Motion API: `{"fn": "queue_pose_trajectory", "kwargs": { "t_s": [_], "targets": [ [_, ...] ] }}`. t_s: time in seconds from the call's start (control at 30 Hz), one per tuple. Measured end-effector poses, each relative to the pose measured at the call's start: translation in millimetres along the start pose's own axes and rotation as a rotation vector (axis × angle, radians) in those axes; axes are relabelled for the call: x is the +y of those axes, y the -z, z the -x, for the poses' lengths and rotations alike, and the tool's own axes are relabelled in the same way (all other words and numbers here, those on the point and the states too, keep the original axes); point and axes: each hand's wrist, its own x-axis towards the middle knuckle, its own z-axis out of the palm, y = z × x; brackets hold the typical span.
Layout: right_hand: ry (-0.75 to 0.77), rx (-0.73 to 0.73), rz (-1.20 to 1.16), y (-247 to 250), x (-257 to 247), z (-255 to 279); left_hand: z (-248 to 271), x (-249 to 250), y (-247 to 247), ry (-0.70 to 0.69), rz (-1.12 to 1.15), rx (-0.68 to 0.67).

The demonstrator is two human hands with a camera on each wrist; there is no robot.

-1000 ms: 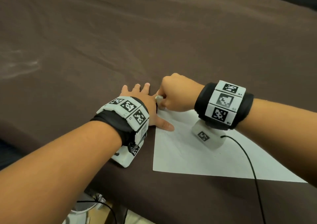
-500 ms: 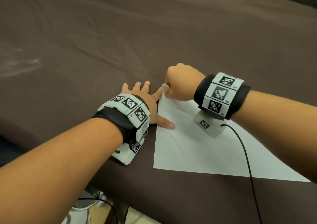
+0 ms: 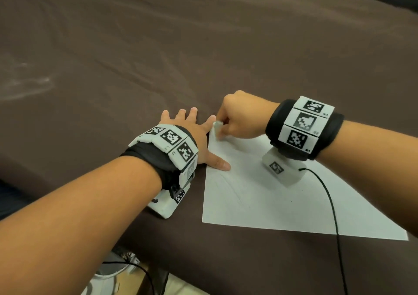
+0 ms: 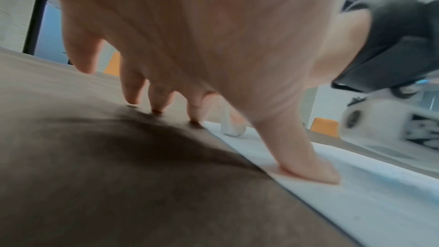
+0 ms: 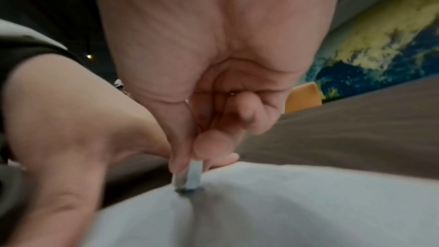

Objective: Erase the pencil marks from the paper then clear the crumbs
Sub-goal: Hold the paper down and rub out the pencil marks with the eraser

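A white sheet of paper lies on the brown table, with faint pencil lines near its left side. My right hand pinches a small white eraser and presses its tip on the paper's far left corner; in the right wrist view the eraser stands upright on the paper. My left hand lies flat with fingers spread, its thumb pressing the paper's left edge and its other fingers on the table. The eraser shows beyond the left fingers.
The brown table stretches far and left of the paper. A black cable runs from the right wrist camera across the paper to the near edge. The table's near edge drops off at the bottom, with cables below.
My right hand rubbed the eraser away along the paper's far left corner and has come back a little nearer. The left hand has stayed pressing the paper.
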Motion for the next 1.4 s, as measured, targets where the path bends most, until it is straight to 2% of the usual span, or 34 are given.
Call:
{"fn": "queue_pose_trajectory", "kwargs": {
  "t_s": [0.13, 0.2, 0.27, 0.33, 0.53, 0.7, 0.87, 1.0, 1.1, 1.27, 1.4],
  "targets": [
    [-0.147, 0.151, 0.129, 7.9, 12.6, -6.6, -0.1, 0.0, 0.5, -0.001, -0.009, 0.018],
    [-0.099, 0.118, 0.140, 3.6, 8.3, -2.9, -1.0, -0.3, -0.1, -0.003, -0.009, 0.020],
    [-0.006, 0.014, 0.079, -0.8, 2.7, 3.5, -1.8, -0.3, -1.0, -0.006, -0.011, 0.014],
    [0.008, -0.034, 0.012, 0.5, 5.4, 5.7, -2.0, -0.2, -1.5, -0.007, -0.014, 0.016],
    [-0.154, 0.143, 0.176, 7.7, 16.9, -2.0, -0.5, 0.2, -0.4, -0.008, -0.018, 0.032],
    [-0.006, 0.008, -0.009, -3.5, 11.8, 7.7, 0.0, -0.5, -0.9, -0.028, -0.022, 0.043],
    [-0.169, 0.117, 0.020, 8.2, 37.0, 0.2, -1.8, 0.3, 0.9, -0.068, -0.036, 0.071],
    [-0.174, 0.096, 0.043, 8.7, 39.7, -3.0, -3.1, -0.4, 1.3, -0.114, -0.048, 0.071],
    [-0.122, 0.099, 0.073, 2.8, 30.8, 5.8, -2.9, -0.4, 1.0, -0.098, -0.045, 0.057],
    [0.005, -0.004, -0.030, -9.5, 18.4, 20.2, -2.2, 0.5, 1.2, -0.083, -0.045, 0.040],
    [-0.152, 0.102, 0.010, 4.3, 40.4, 10.7, -1.5, 0.5, 1.4, -0.077, -0.037, 0.044]
  ]
}}
